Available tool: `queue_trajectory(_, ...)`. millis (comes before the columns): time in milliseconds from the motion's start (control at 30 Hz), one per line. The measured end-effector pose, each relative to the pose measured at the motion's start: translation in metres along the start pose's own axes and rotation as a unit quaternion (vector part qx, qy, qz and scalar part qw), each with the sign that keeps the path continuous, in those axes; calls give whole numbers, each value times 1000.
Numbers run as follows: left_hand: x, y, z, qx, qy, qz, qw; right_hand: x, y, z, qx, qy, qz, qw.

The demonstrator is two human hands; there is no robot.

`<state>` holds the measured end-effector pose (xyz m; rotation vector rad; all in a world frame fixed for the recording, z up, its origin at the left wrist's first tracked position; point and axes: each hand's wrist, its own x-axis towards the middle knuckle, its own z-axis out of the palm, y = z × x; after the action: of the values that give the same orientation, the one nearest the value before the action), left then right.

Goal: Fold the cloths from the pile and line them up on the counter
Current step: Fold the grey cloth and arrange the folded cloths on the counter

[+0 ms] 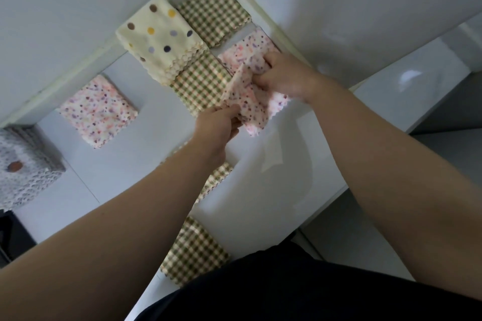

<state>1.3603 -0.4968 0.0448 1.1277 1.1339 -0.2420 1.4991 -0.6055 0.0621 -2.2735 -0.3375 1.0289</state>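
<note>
A pink speckled cloth (254,104) hangs crumpled between both hands above the white counter (130,164). My right hand (283,75) grips its upper part; my left hand (221,124) pinches its lower edge. Beneath it lies a pile: a green checked cloth (202,83) and a cream polka-dot cloth (159,36). Another green checked cloth (214,10) lies in the far corner. A folded pink speckled cloth (97,111) and a folded grey cloth (23,167) sit to the left along the wall.
A further green checked cloth (194,250) lies near the counter's front edge, partly under my left forearm. White walls (65,8) meet at the far corner. The counter edge (328,206) drops off on the right. A dark object (13,237) sits at the lower left.
</note>
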Motion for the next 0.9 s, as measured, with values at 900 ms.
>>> queue_trajectory(900,8,-20,39,208,-3,33,977,-55,66,-4,-70,64,62,994)
